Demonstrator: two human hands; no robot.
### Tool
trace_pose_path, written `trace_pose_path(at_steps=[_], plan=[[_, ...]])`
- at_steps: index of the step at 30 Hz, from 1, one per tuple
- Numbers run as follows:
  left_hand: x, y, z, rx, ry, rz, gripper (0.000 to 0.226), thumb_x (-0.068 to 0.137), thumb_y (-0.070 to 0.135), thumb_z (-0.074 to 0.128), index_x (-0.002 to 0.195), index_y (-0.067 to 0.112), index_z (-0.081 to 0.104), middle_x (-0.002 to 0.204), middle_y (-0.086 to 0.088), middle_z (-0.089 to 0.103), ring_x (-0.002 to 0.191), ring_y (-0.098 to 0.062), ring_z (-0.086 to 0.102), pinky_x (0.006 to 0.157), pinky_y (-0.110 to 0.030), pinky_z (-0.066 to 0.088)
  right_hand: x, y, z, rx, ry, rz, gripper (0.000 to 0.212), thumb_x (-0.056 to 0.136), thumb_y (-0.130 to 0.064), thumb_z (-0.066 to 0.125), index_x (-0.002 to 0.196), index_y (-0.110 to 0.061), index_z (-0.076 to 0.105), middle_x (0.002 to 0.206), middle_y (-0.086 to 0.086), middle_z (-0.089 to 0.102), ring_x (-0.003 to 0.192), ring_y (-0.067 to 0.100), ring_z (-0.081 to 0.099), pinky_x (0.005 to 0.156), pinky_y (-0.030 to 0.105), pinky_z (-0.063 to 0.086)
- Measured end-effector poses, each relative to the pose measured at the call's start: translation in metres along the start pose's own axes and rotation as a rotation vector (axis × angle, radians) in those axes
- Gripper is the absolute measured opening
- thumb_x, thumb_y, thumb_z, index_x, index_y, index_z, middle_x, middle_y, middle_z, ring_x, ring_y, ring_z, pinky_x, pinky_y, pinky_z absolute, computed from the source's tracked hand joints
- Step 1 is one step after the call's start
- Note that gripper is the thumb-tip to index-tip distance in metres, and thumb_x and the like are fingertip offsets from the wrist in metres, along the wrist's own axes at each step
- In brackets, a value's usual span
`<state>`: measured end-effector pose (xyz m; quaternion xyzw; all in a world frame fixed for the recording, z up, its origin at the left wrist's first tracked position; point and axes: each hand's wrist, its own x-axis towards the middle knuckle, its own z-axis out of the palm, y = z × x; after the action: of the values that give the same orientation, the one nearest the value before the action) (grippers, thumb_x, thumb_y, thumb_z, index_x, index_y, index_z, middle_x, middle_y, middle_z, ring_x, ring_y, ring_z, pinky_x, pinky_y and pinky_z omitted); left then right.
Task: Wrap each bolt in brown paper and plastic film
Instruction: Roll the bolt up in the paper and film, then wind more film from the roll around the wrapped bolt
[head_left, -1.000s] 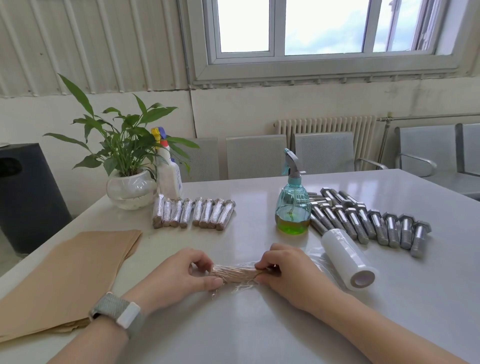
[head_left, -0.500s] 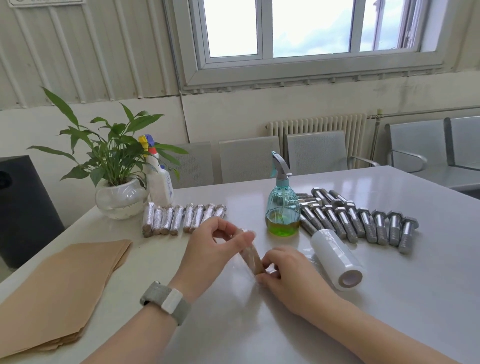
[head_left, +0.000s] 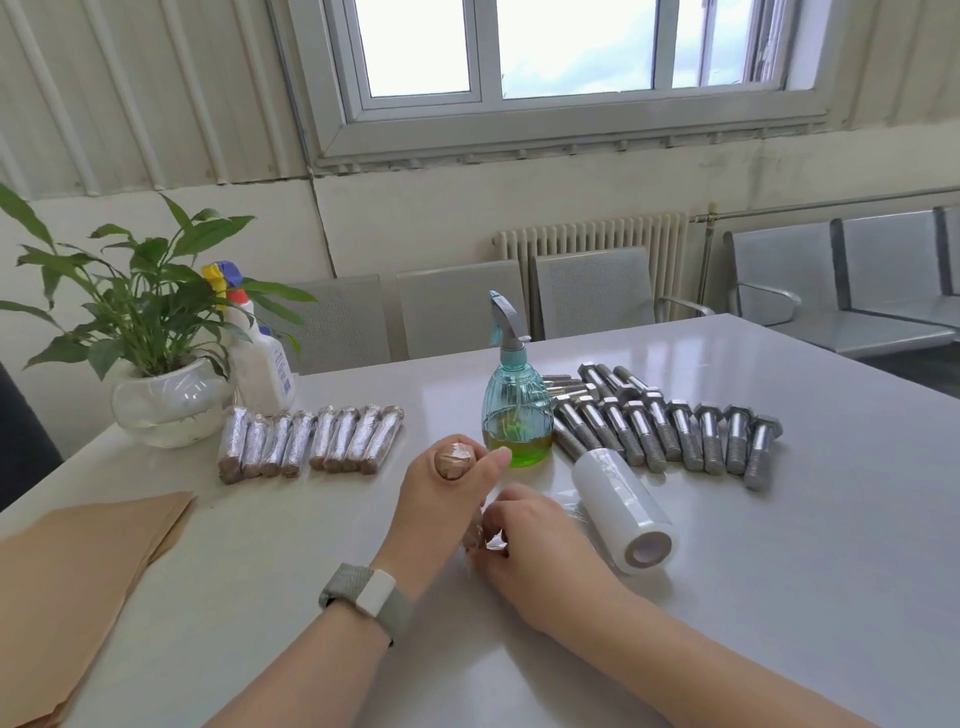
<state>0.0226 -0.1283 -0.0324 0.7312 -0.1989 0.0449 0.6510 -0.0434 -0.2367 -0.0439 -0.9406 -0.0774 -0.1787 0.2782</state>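
Fingers of the left hand (head_left: 441, 488) grip the upright wrapped bolt (head_left: 455, 462); right hand (head_left: 524, 535) fingers pinch its lower end.

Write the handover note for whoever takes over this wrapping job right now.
Left hand: grips the paper-and-film-wrapped bolt, upright.
Right hand: pinches the film at its lower end.
Done: eight wrapped bolts in a row by the potted plant.
Left: bare steel hex bolts behind the white roll of plastic film.
Brown paper sheets are stacked at the table's left.
Next, probably: seal the end, add it to the row.
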Motion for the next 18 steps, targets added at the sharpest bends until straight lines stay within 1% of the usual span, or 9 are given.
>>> trace_pose_path(at_steps=[3, 6, 8, 10, 11, 14, 16, 17, 18], plan=[[-0.002, -0.002, -0.001, 0.000, -0.003, 0.005, 0.038, 0.082, 0.026, 0.076, 0.062, 0.008, 0.049, 0.052, -0.001, 0.044, 0.044, -0.015, 0.041, 0.044, -0.023, 0.036, 0.002, -0.005, -0.003, -0.065, -0.097, 0.003, 0.019, 0.091, -0.025, 0.060, 0.095, -0.010, 0.072, 0.104, 0.004, 0.057, 0.094, 0.020, 0.056, 0.080, 0.025, 0.042], [-0.001, -0.002, -0.001, -0.040, -0.031, -0.030, 0.026, 0.078, 0.027, 0.077, 0.062, 0.015, 0.061, 0.052, 0.001, 0.052, 0.041, -0.013, 0.044, 0.041, -0.020, 0.037, 0.005, -0.009, -0.024, -0.147, -0.189, -0.001, 0.022, 0.092, -0.024, 0.061, 0.105, -0.009, 0.071, 0.120, 0.003, 0.056, 0.108, 0.019, 0.056, 0.092, 0.029, 0.045], [-0.002, -0.001, 0.001, -0.048, -0.058, -0.055, 0.023, 0.078, 0.027, 0.074, 0.059, 0.019, 0.064, 0.052, 0.001, 0.052, 0.037, -0.014, 0.043, 0.037, -0.020, 0.035, 0.008, -0.006, -0.055, -0.172, -0.117, 0.045, 0.024, 0.093, -0.033, 0.060, 0.110, -0.019, 0.069, 0.120, -0.003, 0.059, 0.108, 0.014, 0.055, 0.095, 0.031, 0.046], [-0.001, -0.003, 0.003, -0.027, -0.047, -0.062, 0.028, 0.082, 0.024, 0.073, 0.055, 0.023, 0.063, 0.053, 0.004, 0.053, 0.037, -0.010, 0.043, 0.037, -0.018, 0.035, 0.010, 0.007, -0.088, -0.236, -0.005, 0.130, 0.031, 0.091, -0.049, 0.057, 0.109, -0.026, 0.068, 0.109, -0.006, 0.062, 0.100, 0.013, 0.056, 0.088, 0.034, 0.049], [-0.001, -0.004, 0.003, -0.017, -0.034, -0.066, 0.030, 0.083, 0.023, 0.073, 0.055, 0.022, 0.062, 0.054, 0.004, 0.053, 0.038, -0.009, 0.043, 0.038, -0.017, 0.035, 0.009, 0.016, -0.100, -0.306, 0.002, 0.199, 0.039, 0.090, -0.058, 0.054, 0.110, -0.026, 0.065, 0.106, -0.005, 0.061, 0.099, 0.015, 0.056, 0.084, 0.035, 0.048], [-0.002, -0.005, 0.004, -0.019, -0.026, -0.069, 0.031, 0.084, 0.026, 0.071, 0.063, 0.011, 0.055, 0.050, 0.001, 0.043, 0.037, -0.014, 0.037, 0.038, -0.020, 0.033, 0.001, 0.040, -0.109, -0.448, -0.178, 0.466, 0.068, 0.082, -0.079, 0.043, 0.117, -0.021, 0.050, 0.107, -0.003, 0.060, 0.093, 0.019, 0.058, 0.079, 0.034, 0.050], [-0.005, -0.005, 0.007, -0.006, -0.049, -0.067, 0.032, 0.084, 0.028, 0.071, 0.065, 0.009, 0.053, 0.047, 0.005, 0.039, 0.039, -0.012, 0.034, 0.038, -0.019, 0.031, -0.004, 0.046, -0.101, -0.287, -0.291, 0.603, 0.078, 0.075, -0.086, 0.043, 0.118, -0.020, 0.047, 0.098, -0.005, 0.064, 0.078, 0.018, 0.070, 0.067, 0.032, 0.057], [-0.007, -0.004, 0.010, -0.012, -0.063, -0.068, 0.031, 0.084, 0.026, 0.071, 0.063, 0.013, 0.052, 0.047, 0.008, 0.038, 0.040, -0.010, 0.033, 0.038, -0.017, 0.032, -0.005, 0.048, -0.099, -0.163, -0.312, 0.648, 0.078, 0.073, -0.085, 0.047, 0.111, -0.017, 0.050, 0.090, -0.005, 0.066, 0.072, 0.021, 0.072, 0.058, 0.030, 0.057], [-0.010, -0.004, 0.012, -0.036, -0.081, -0.083, 0.031, 0.085, 0.023, 0.071, 0.062, 0.015, 0.052, 0.047, 0.010, 0.037, 0.041, -0.007, 0.033, 0.039, -0.013, 0.034, -0.003, 0.050, -0.096, -0.065, -0.325, 0.660, 0.072, 0.073, -0.081, 0.053, 0.103, -0.015, 0.054, 0.084, -0.002, 0.067, 0.072, 0.026, 0.074, 0.054, 0.030, 0.056]])
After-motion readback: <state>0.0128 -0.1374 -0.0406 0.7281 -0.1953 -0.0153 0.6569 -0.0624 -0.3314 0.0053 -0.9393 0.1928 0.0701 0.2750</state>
